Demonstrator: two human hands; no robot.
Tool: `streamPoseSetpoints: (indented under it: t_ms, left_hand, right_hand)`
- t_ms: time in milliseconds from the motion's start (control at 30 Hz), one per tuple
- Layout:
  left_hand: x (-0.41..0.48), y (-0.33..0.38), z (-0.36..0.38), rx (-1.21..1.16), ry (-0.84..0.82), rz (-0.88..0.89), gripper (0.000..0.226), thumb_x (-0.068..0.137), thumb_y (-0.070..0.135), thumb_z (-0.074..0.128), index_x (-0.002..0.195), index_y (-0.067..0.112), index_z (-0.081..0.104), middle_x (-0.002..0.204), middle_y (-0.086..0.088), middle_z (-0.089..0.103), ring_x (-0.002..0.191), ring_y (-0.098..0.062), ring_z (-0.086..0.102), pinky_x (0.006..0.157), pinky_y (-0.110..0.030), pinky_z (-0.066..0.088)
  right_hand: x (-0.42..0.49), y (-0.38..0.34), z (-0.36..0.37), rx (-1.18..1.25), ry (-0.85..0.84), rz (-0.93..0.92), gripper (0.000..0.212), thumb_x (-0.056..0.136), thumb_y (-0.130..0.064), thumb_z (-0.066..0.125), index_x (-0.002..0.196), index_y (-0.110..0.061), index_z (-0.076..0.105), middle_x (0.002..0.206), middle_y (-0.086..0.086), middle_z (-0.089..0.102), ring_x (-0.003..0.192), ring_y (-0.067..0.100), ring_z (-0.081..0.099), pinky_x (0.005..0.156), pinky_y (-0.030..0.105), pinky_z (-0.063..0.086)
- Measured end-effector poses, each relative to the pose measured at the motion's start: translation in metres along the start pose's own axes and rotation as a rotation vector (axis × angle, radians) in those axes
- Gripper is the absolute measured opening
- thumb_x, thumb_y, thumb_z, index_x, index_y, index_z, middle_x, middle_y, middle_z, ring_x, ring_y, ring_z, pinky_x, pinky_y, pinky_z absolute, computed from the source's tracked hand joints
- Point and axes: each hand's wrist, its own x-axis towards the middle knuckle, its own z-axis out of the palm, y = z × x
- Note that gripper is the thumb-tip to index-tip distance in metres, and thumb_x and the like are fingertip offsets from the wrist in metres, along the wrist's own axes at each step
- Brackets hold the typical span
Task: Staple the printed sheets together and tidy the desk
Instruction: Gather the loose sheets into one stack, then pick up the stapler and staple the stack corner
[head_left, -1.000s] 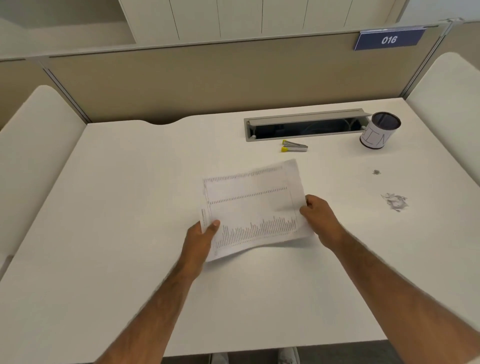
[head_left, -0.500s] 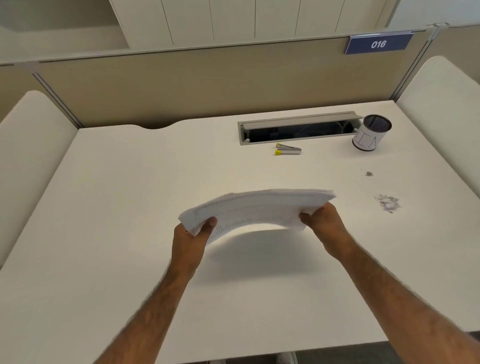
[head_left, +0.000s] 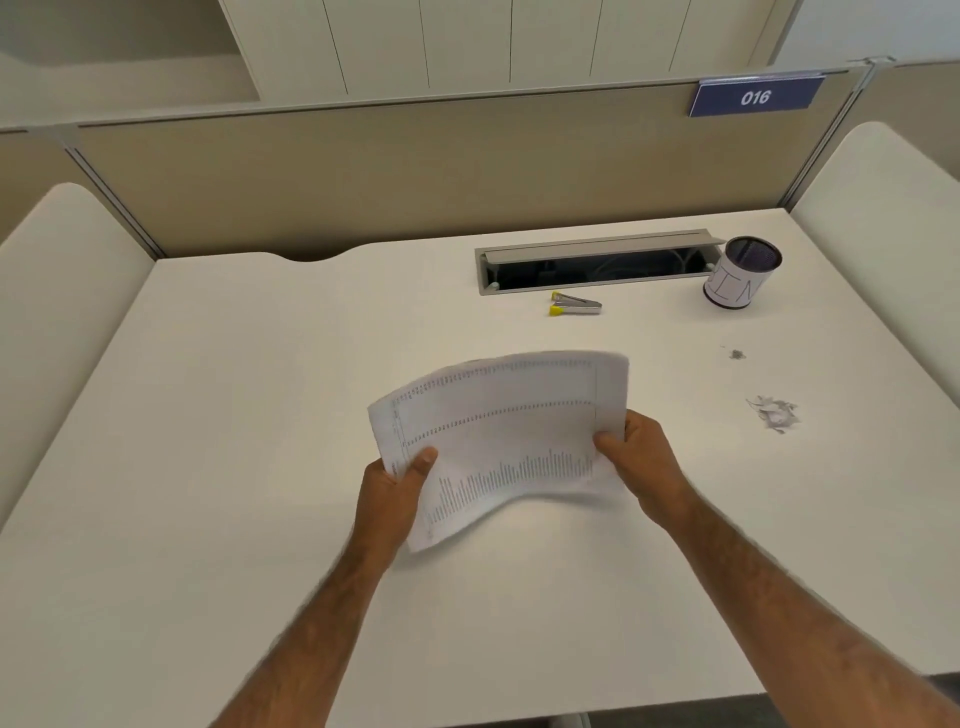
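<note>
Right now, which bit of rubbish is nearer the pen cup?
The tiny grey speck, not the bigger crumpled paper scraps, which lie farther from the pen cup.

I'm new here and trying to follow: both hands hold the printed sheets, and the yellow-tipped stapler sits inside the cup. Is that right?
Not quite. The head view shows the stapler lying on the desk in front of the cable slot, to the left of the cup, not inside it. The left hand and right hand do both hold the printed sheets.
</note>
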Motion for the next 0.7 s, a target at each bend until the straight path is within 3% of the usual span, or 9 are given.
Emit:
streamPoseSetpoints:
  t_ms: [133,267,400,533,600,700]
  left_hand:
    - [0.011,0.008,-0.019,-0.084,-0.116,-0.156,0.016,0.098,0.017,0.067,0.112,0.014,0.073,0.101,-0.009,0.081,0.088,-0.026,0.078,0.073,-0.039,0.062]
    - [0.009,0.006,-0.028,-0.191,-0.134,-0.284,0.023,0.097,0.017,0.067,0.119,0.012,0.071,0.107,-0.016,0.079,0.092,-0.032,0.077,0.072,-0.043,0.063]
    - [0.007,-0.001,-0.037,-0.214,-0.065,-0.292,0.026,0.097,0.018,0.067,0.122,0.01,0.07,0.107,-0.017,0.079,0.091,-0.032,0.078,0.075,-0.044,0.063]
    - [0.003,0.001,-0.049,-0.239,-0.039,-0.293,0.026,0.098,0.018,0.065,0.123,0.012,0.069,0.109,-0.017,0.078,0.093,-0.034,0.077,0.074,-0.044,0.063]
    - [0.005,0.004,-0.054,-0.251,-0.026,-0.286,0.025,0.097,0.018,0.065,0.121,0.012,0.07,0.108,-0.018,0.078,0.091,-0.035,0.077,0.072,-0.045,0.063]
    - [0.009,0.006,-0.056,-0.265,-0.013,-0.293,0.026,0.096,0.018,0.066,0.12,0.011,0.07,0.106,-0.021,0.078,0.091,-0.04,0.076,0.082,-0.05,0.059]
  right_hand:
    - [0.02,0.001,-0.01,0.021,-0.144,0.132,0.028,0.084,0.006,0.048,0.098,-0.005,0.07,0.097,0.009,0.078,0.083,0.027,0.073,0.069,0.036,0.057]
    - [0.036,0.005,-0.009,-0.018,-0.221,0.268,0.018,0.088,0.002,0.05,0.081,-0.009,0.06,0.084,0.012,0.07,0.073,0.026,0.065,0.06,0.029,0.049]
    - [0.066,0.001,0.001,-0.157,-0.064,0.214,0.013,0.091,-0.009,0.056,0.084,-0.001,0.064,0.079,0.013,0.071,0.06,0.021,0.062,0.052,0.026,0.049]
    - [0.115,-0.01,0.005,-0.583,0.192,0.01,0.01,0.084,-0.018,0.055,0.08,-0.015,0.063,0.085,0.002,0.071,0.078,0.024,0.066,0.069,0.034,0.055]
    - [0.142,-0.018,0.006,-0.751,0.221,-0.058,0.012,0.088,-0.022,0.055,0.095,-0.018,0.064,0.099,0.0,0.068,0.093,0.024,0.063,0.079,0.035,0.052]
    - [0.182,-0.024,0.007,-0.957,0.21,-0.125,0.031,0.091,-0.026,0.059,0.121,-0.019,0.059,0.117,0.004,0.064,0.109,0.027,0.059,0.093,0.039,0.047]
